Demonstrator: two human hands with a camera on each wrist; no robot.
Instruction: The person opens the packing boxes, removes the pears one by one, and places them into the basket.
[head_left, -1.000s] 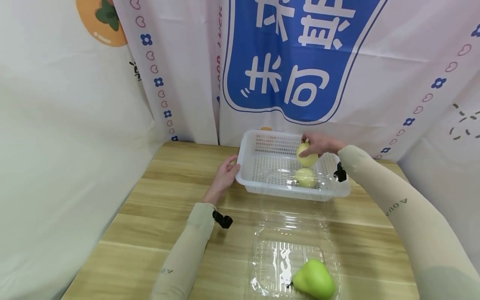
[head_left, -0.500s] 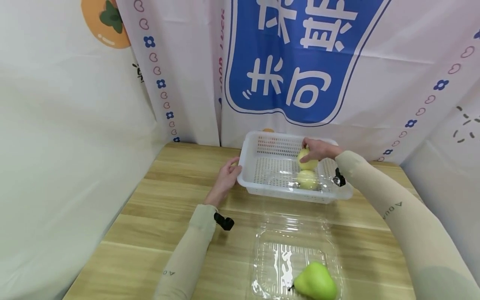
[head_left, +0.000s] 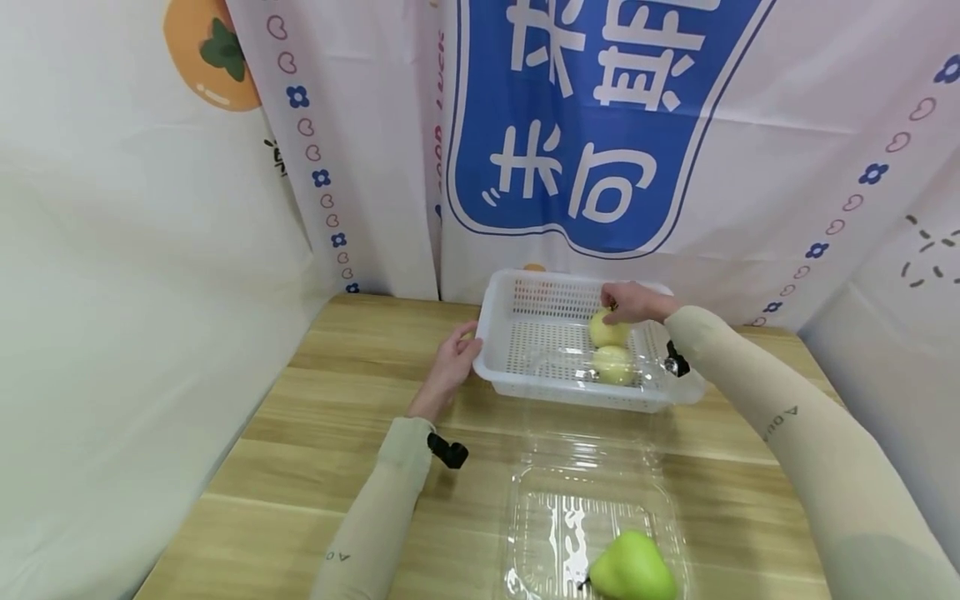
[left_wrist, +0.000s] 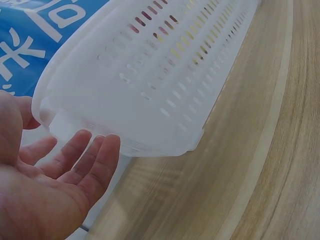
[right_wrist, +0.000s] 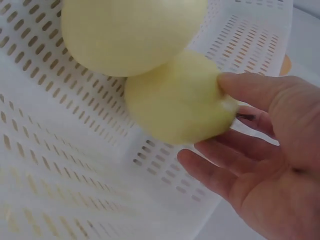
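Note:
A white perforated basket (head_left: 491, 325) stands at the back of the table. My left hand (head_left: 447, 367) grips its left end, the thumb at the rim and the fingers under the edge in the left wrist view. Inside, toward the right end, two pale yellow pears sit against each other. My right hand (head_left: 633, 302) holds the rear pear (right_wrist: 175, 100) near its stem, with the thumb on top and fingertips along its side. The other pear (right_wrist: 130, 32) lies in front, partly seen through clear plastic in the head view.
A clear plastic clamshell box (head_left: 525, 533) lies open on the wooden table (head_left: 300, 467), with a green pear (head_left: 633, 567) in its base. Its raised clear lid overlaps the basket's front. A printed cloth (head_left: 375, 150) hangs behind the basket.
The right hand has lowered the yellow pear deeper into the basket, toward the other pear, and its fingers now sit higher around the stem. The left hand stays at the basket's end.

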